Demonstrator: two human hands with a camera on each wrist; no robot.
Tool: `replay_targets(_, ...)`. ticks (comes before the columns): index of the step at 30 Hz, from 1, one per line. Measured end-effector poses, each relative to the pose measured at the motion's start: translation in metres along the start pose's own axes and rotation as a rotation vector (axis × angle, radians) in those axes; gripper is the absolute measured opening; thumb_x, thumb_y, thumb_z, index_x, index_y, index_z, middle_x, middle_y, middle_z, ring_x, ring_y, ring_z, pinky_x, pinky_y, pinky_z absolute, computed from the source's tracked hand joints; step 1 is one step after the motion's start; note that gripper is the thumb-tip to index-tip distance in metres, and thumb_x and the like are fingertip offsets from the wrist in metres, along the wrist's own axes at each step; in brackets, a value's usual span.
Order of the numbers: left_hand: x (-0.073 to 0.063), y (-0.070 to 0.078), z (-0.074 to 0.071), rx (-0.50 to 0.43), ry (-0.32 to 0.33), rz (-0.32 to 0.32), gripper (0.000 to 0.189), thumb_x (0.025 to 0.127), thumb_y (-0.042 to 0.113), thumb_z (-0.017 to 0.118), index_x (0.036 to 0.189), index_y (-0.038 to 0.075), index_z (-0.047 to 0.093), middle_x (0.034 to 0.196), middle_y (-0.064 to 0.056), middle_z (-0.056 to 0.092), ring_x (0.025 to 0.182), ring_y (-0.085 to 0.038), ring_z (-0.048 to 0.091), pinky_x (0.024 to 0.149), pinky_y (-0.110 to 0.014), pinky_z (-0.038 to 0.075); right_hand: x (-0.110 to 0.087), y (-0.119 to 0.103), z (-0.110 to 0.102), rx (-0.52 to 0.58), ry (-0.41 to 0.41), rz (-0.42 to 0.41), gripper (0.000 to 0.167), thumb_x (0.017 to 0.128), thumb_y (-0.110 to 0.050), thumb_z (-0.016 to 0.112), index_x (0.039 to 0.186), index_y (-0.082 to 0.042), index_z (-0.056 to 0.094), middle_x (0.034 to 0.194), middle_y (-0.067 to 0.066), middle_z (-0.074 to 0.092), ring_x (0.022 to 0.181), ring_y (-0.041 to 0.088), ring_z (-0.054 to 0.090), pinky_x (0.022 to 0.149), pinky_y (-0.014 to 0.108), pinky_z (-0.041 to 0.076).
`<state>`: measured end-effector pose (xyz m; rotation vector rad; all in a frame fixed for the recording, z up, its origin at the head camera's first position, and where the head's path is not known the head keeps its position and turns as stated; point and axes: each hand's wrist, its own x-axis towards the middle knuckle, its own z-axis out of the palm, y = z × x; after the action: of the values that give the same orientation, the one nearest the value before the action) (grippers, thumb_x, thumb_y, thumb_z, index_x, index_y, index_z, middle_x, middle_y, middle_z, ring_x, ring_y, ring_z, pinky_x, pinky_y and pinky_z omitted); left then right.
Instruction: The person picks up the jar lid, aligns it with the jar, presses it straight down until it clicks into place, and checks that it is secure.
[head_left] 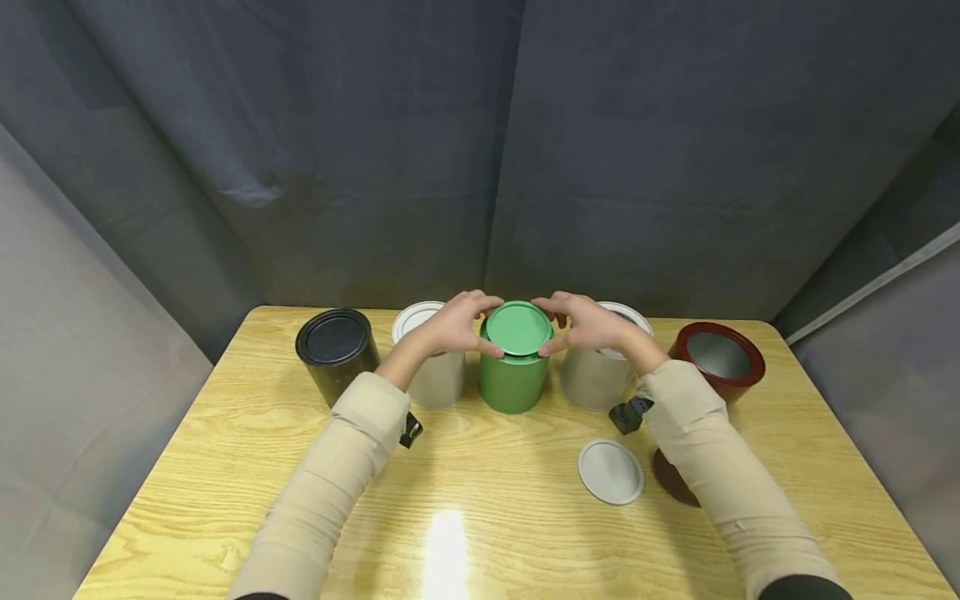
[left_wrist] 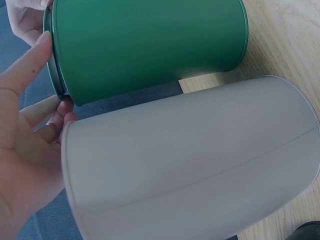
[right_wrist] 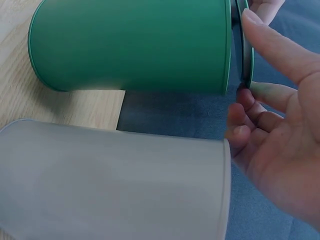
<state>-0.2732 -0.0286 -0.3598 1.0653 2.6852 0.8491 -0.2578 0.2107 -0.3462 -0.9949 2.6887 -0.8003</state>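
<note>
A person pinches a green lid [head_left: 517,327] at the mouth of a green can [head_left: 513,387], two-handed.
The left grip [head_left: 459,325] and right grip [head_left: 588,323] are each clamped on the lid's rim, from opposite sides, a narrow gap showing between lid and can directly below. I see a pale can [head_left: 438,383] and a black can [head_left: 339,372] to the grips' left, a second pale can [head_left: 592,381] and a red can [head_left: 738,388] to their right, a pale lid [head_left: 611,472] and dark red lid [head_left: 669,477] on the table [head_left: 187,475] nearer the person.
</note>
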Motion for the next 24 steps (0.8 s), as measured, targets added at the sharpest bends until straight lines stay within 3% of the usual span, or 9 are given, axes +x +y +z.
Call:
replay_targets(14,-0.0008,-0.0006,-0.0012,0.010,-0.039,-0.024,0.073,0.068,0.030,0.080,0.128,0.002,0.050,0.104,-0.008,0.053,0.102,-0.026,0.046,0.087,-0.036,0.035,0.0020,0.0000,0.0034,-0.021,-0.030,0.017,0.069,0.073,-0.022,0.077,0.126,0.009,0.047,0.092,0.013,0.051,0.081,0.030,0.048,0.066,0.034,0.039)
replay_targets(24,-0.0010,-0.0010,-0.0016,-0.023,-0.044,-0.038,0.073,0.067,0.029,0.081,0.127,0.001,0.051,0.112,-0.012,0.048,0.108,-0.027,0.045,0.090,-0.036,0.036,0.0035,0.0002,0.0034,-0.056,-0.030,0.039,0.067,0.074,-0.022,0.076,0.126,0.009,0.047,0.095,0.014,0.052,0.080,0.026,0.048,0.067,0.035,0.040)
